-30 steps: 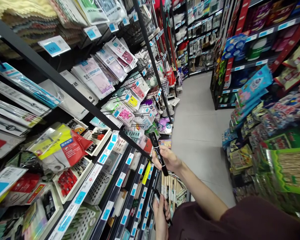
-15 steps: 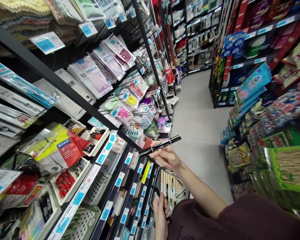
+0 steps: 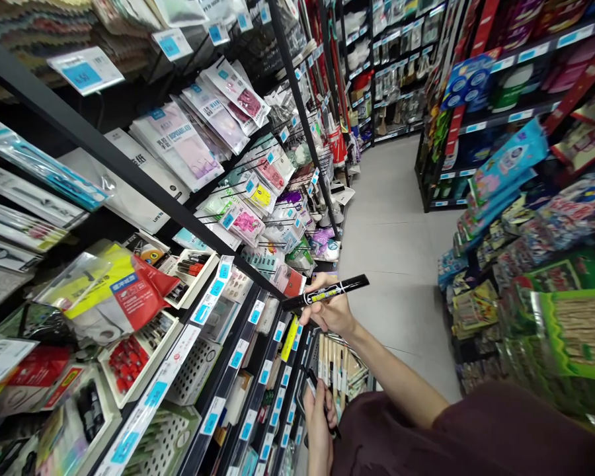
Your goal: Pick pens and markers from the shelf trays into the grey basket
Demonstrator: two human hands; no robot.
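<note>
A black marker pen [image 3: 327, 293] with white and yellow print lies across the fingers of my right hand [image 3: 330, 307]. Those fingers are closed around its middle, and it points out past the hand on both sides. Lower down, my left hand [image 3: 320, 410] is closed on a slim black pen-like stick [image 3: 311, 378]; I cannot tell whether it is a pen or part of a handle. Just beyond that hand is a dark-rimmed basket [image 3: 318, 344] with several light wooden sticks [image 3: 340, 370], some with dark parts.
To the left, shelves with price tags [image 3: 156, 395] carry trays of red items [image 3: 129, 360], black pens [image 3: 90, 406] and a red-yellow packet [image 3: 123, 291]. Packaged goods [image 3: 178, 142] hang above. A grey floor aisle [image 3: 387, 244] runs ahead. Bagged goods [image 3: 580, 330] line the right side.
The marker pen in my right hand has turned so its printed side shows, and it sits slightly lower and further right. My left hand has stayed in place.
</note>
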